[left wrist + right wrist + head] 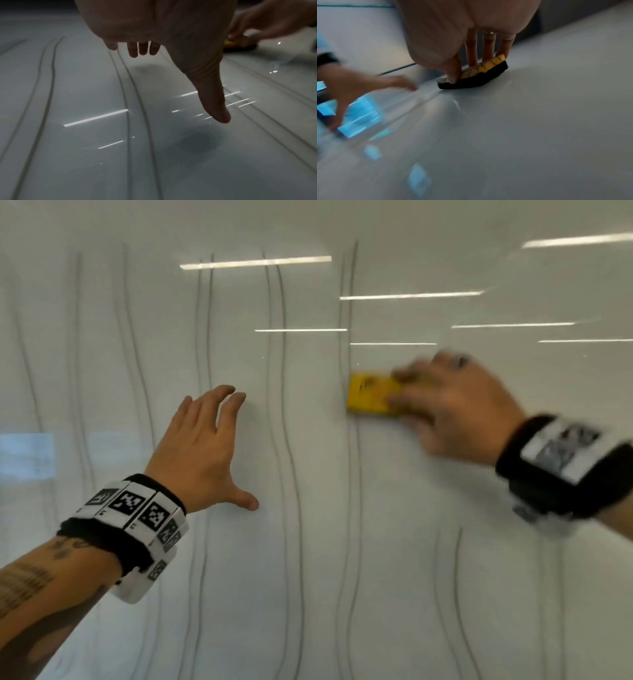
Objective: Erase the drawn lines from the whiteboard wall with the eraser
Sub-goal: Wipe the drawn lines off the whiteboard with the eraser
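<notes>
A glossy whiteboard wall (pixel 308 542) carries several wavy, roughly vertical drawn lines (pixel 291 474). My right hand (pixel 445 409) grips a yellow eraser (pixel 371 395) with a black felt pad (pixel 474 79) and presses it flat on the board over one pair of lines. In the right wrist view the thumb and fingers (pixel 488 44) clamp the eraser's (pixel 489 65) top. My left hand (pixel 202 446) rests spread on the board left of the eraser, fingers straight, holding nothing. In the left wrist view its thumb (pixel 214 101) points down near the drawn lines (pixel 137 108).
Ceiling lights reflect as bright strips (pixel 255 262) on the board. To the right of the eraser the board (pixel 479 577) shows few lines; short line ends (pixel 457 577) remain low on the right. A bluish window reflection (pixel 27 455) shows at the left.
</notes>
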`<state>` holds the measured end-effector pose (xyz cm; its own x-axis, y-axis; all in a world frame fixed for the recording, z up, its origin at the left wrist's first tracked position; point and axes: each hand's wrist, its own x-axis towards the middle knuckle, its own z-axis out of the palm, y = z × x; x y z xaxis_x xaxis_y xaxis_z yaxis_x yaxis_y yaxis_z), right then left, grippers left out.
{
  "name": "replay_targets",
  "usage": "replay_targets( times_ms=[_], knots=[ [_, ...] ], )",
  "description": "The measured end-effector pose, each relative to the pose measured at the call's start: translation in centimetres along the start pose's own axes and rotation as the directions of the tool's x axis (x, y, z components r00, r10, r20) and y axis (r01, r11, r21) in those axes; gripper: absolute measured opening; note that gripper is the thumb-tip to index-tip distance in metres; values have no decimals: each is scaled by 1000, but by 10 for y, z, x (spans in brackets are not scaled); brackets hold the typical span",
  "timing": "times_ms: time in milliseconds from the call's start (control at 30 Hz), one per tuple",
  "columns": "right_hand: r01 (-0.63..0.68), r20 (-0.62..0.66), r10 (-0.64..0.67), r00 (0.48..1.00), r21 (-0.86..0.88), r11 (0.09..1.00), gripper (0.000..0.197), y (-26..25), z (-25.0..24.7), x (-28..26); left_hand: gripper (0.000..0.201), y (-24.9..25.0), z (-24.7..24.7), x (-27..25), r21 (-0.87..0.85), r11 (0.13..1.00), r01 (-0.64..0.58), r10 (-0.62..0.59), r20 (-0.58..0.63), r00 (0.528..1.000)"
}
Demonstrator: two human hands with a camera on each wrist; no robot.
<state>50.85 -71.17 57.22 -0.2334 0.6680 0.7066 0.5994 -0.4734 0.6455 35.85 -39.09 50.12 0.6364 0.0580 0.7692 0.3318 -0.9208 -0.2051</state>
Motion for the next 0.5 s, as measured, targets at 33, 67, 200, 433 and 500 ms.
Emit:
replay_targets(
  times_ms=[33, 67, 200, 433, 500],
  knots=[
    [-119, -52, 120, 991, 16, 993, 21, 14, -9, 25, 164, -5, 4, 1, 27, 1000, -14, 13, 25, 1000],
    [-238, -77, 240, 968, 28, 971, 21, 25, -15, 46, 166, -9, 9, 2, 53, 998, -31, 29, 42, 999],
    [-325, -108, 327, 939, 41, 945, 21, -1, 0, 55, 168, -17, 22, 5, 113, 991, -74, 70, 42, 997],
    [160, 173, -156, 972, -14, 987, 16, -76, 23, -38, 163, -15, 20, 11, 224, 967, -117, 102, 78, 992],
    [162, 128, -152, 980, -72, 984, 20, -46, 13, 1, 162, -14, 18, 11, 244, 963, -115, 97, 88, 991]
  ],
)
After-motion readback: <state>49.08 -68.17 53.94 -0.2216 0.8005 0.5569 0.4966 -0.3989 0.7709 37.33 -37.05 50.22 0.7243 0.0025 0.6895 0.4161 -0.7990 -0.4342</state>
